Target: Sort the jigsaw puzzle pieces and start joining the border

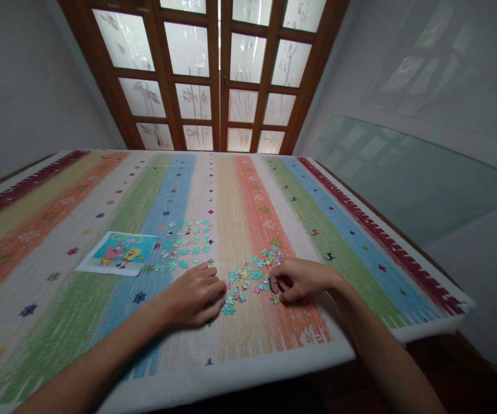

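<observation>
A loose pile of small jigsaw puzzle pieces [254, 269], mostly turquoise with some yellow and pink, lies between my two hands. My left hand [201, 294] rests at the pile's left side with its fingers curled in; whatever its fingertips may hold is hidden. On the right side, my right hand [297, 280] is bent down in a pinch, thumb and fingers at a puzzle piece [275, 299] on the tablecloth. Beyond my left hand, more puzzle pieces [188, 244] are laid out singly in rough rows.
A printed picture sheet [119, 253] with cartoon figures lies left of the rows. Everything sits on a striped tablecloth [248, 328] covering a wide table. The table's front edge is close to my forearms. Behind the table stands a wooden door [220, 109] with frosted panes.
</observation>
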`<control>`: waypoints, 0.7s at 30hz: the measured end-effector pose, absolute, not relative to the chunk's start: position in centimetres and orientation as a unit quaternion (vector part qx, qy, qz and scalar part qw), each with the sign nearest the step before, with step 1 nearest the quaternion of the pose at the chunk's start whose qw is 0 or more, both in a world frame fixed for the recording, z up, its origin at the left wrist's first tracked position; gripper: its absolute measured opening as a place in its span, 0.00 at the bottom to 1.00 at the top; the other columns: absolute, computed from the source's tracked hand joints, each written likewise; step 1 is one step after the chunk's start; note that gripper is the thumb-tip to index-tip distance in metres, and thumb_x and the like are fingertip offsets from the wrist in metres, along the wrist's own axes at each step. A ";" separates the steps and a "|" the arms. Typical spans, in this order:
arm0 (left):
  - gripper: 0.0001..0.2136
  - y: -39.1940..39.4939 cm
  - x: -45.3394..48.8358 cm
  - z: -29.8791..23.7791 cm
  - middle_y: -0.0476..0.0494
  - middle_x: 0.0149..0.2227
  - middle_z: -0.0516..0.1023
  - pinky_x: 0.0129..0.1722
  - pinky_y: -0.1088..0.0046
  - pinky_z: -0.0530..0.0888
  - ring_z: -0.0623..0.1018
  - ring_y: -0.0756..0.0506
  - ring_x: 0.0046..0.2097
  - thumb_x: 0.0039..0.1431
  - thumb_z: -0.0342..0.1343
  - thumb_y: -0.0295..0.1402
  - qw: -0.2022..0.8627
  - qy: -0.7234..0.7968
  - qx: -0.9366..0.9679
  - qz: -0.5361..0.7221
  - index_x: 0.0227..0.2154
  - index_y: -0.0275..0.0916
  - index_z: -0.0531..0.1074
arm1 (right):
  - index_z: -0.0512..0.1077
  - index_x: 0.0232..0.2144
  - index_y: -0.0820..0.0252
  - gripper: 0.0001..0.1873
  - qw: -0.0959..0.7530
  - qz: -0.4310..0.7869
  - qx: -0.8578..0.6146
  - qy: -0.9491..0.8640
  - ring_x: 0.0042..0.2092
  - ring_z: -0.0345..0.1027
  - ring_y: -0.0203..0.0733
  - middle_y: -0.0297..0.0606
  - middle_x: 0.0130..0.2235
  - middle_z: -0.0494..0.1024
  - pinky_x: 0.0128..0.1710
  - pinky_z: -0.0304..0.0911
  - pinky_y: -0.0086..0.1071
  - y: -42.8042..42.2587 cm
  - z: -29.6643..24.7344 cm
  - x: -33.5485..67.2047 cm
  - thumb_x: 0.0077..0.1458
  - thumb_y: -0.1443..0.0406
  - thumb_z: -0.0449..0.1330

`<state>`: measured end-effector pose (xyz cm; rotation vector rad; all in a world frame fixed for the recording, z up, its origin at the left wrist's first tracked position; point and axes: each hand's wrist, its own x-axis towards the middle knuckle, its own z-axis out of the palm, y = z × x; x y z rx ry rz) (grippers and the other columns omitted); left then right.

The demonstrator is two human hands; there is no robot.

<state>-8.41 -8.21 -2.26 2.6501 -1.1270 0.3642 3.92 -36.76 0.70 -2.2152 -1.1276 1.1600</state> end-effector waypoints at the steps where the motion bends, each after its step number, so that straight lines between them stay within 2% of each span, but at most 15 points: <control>1: 0.12 -8.2 -8.5 -2.3 0.46 0.28 0.70 0.35 0.63 0.64 0.67 0.44 0.31 0.70 0.45 0.32 0.119 -0.385 0.907 0.124 0.30 0.40 0.68 | 0.74 0.31 0.62 0.09 0.198 0.415 -0.791 -0.403 0.25 0.66 0.33 0.27 0.23 0.72 0.25 0.58 0.26 -36.7 0.7 3.9 0.47 0.76 0.65; 10: 0.12 -8.4 -8.5 -2.4 0.47 0.28 0.71 0.36 0.64 0.63 0.67 0.45 0.31 0.71 0.45 0.32 0.115 -0.388 0.905 0.132 0.31 0.41 0.67 | 0.76 0.30 0.63 0.06 0.204 0.375 -0.788 -0.444 0.26 0.64 0.32 0.26 0.23 0.69 0.26 0.56 0.25 -36.0 1.0 3.5 0.50 0.75 0.65; 15: 0.12 -8.5 -8.5 -2.2 0.47 0.27 0.71 0.35 0.63 0.63 0.67 0.44 0.31 0.71 0.44 0.32 0.114 -0.391 0.903 0.136 0.31 0.41 0.68 | 0.81 0.41 0.64 0.14 0.221 0.351 -0.768 -0.488 0.27 0.65 0.33 0.28 0.26 0.71 0.29 0.59 0.26 -35.9 0.4 3.4 0.51 0.74 0.65; 21: 0.13 -8.6 -8.6 -2.2 0.46 0.27 0.71 0.34 0.62 0.65 0.67 0.44 0.30 0.70 0.44 0.31 0.116 -0.390 0.902 0.145 0.30 0.40 0.69 | 0.82 0.42 0.62 0.16 0.237 0.348 -0.760 -0.494 0.26 0.64 0.33 0.28 0.25 0.71 0.27 0.59 0.26 -36.0 0.0 3.4 0.50 0.74 0.64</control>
